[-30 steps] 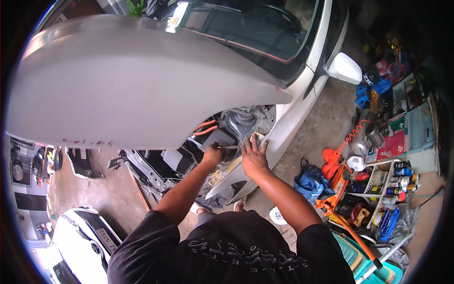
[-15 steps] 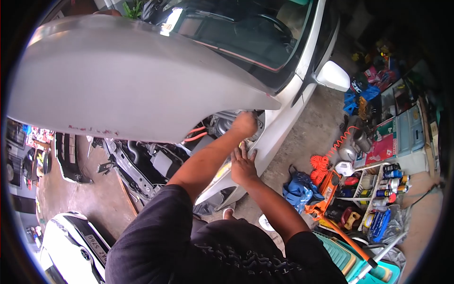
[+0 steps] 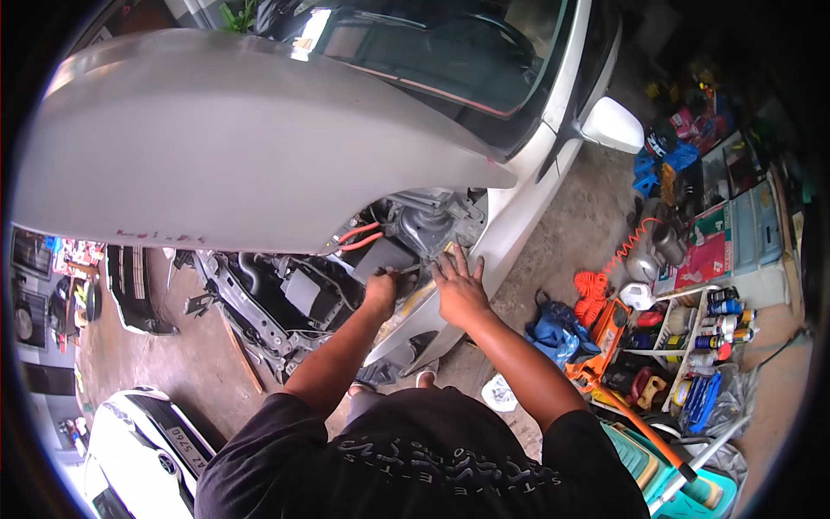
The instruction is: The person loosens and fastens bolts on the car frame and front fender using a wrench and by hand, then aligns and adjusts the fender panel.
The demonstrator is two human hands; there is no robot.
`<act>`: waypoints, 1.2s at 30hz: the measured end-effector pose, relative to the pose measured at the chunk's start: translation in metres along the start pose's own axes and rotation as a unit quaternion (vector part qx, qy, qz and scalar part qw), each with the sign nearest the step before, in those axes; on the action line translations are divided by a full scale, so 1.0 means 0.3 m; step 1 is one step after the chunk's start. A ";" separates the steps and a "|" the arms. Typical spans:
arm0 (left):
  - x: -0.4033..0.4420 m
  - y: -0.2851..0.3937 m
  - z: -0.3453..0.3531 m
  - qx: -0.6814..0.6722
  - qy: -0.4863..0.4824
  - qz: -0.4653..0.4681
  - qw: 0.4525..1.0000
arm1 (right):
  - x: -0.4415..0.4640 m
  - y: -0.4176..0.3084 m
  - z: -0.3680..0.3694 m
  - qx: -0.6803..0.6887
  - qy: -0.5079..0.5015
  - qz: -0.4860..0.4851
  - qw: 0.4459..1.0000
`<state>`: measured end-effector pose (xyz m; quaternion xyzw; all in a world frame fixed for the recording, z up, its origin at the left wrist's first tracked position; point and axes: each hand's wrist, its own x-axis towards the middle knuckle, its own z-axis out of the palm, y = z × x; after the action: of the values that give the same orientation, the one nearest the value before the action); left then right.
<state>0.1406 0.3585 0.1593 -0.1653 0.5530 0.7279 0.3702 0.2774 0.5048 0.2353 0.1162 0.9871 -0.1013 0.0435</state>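
My left hand (image 3: 380,290) is closed in a fist over the inner edge of the engine bay (image 3: 311,294). Something thin and dark seems to stick out of it toward the right, too small to name. With fingers spread, my right hand (image 3: 461,285) rests on the upper edge of the white front fender (image 3: 510,238), beside a yellowish patch (image 3: 421,303). Over the bay stands the raised grey hood (image 3: 216,147). Orange-red hoses (image 3: 359,238) show under its edge.
On the right are a coiled orange air hose (image 3: 590,290), an orange floor jack (image 3: 609,337), a blue bag (image 3: 558,333) and a rack of cans (image 3: 722,324). A detached bumper (image 3: 134,290) stands left, near another white car (image 3: 130,441). The side mirror (image 3: 612,125) juts out.
My left hand has moved back from the rear of the fender edge toward the lower left. My right hand stays on the fender, fingers now more spread.
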 end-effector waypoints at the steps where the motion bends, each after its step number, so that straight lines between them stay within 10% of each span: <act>1: -0.010 -0.005 0.000 -0.003 0.000 0.002 1.000 | 0.016 -0.010 0.002 -0.009 -0.021 0.002 1.000; 13: -0.063 -0.070 -0.031 0.215 0.002 0.037 0.976 | 0.055 -0.020 0.070 -0.067 -0.055 0.006 0.996; 15: 0.022 -0.177 -0.143 0.578 -0.104 0.249 0.770 | 0.030 0.021 0.166 -0.009 0.012 -0.030 0.999; 17: -0.052 -0.072 -0.080 0.743 -0.073 0.224 0.627 | 0.058 0.049 0.212 -0.007 0.000 -0.057 0.998; 18: 0.123 -0.223 -0.137 0.705 -0.052 0.286 0.647 | 0.067 0.026 0.189 -0.023 -0.039 -0.030 0.999; 20: 0.023 -0.132 -0.055 0.371 0.065 0.102 0.921 | 0.085 -0.095 -0.005 -0.070 -0.142 0.027 0.987; 36: -0.005 -0.054 -0.096 0.646 -0.167 0.192 0.719 | 0.072 -0.178 -0.074 -0.114 -0.196 0.058 0.972</act>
<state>0.1483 0.3332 0.1397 0.3484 0.8380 0.2649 0.3260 0.2424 0.4635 0.2648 0.1457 0.9560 -0.0057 0.2545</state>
